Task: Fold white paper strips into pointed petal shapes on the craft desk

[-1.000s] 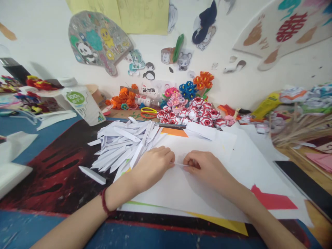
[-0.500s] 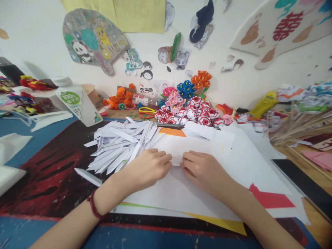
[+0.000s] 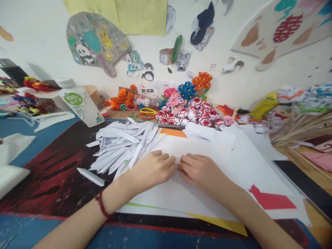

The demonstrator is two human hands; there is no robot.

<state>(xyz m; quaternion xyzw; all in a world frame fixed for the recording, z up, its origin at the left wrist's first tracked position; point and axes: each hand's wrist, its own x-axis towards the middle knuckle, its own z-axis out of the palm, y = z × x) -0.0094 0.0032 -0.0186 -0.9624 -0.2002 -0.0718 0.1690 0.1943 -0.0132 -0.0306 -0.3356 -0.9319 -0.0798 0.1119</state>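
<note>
My left hand (image 3: pixel 153 168) and my right hand (image 3: pixel 201 171) rest close together on a stack of white paper sheets (image 3: pixel 228 162), fingertips almost touching. Both have their fingers curled and pressed down on a small white paper piece between them, mostly hidden under the fingers. A red cord bracelet (image 3: pixel 101 204) is on my left wrist. A heap of folded white paper strips (image 3: pixel 121 145) lies just left of my left hand, and one strip (image 3: pixel 90 176) lies apart on the dark mat.
Paper flowers (image 3: pixel 192 114) in red-white, pink, blue and orange stand at the back by the wall. Scissors (image 3: pixel 147 112), a white bottle (image 3: pixel 80 105), an orange sheet (image 3: pixel 173 132), a red paper shape (image 3: pixel 272 200) and wooden sticks (image 3: pixel 298 128) surround the work area.
My hands have drawn together from a small gap until the fingertips nearly meet, pressing the small paper piece down onto the white sheets.
</note>
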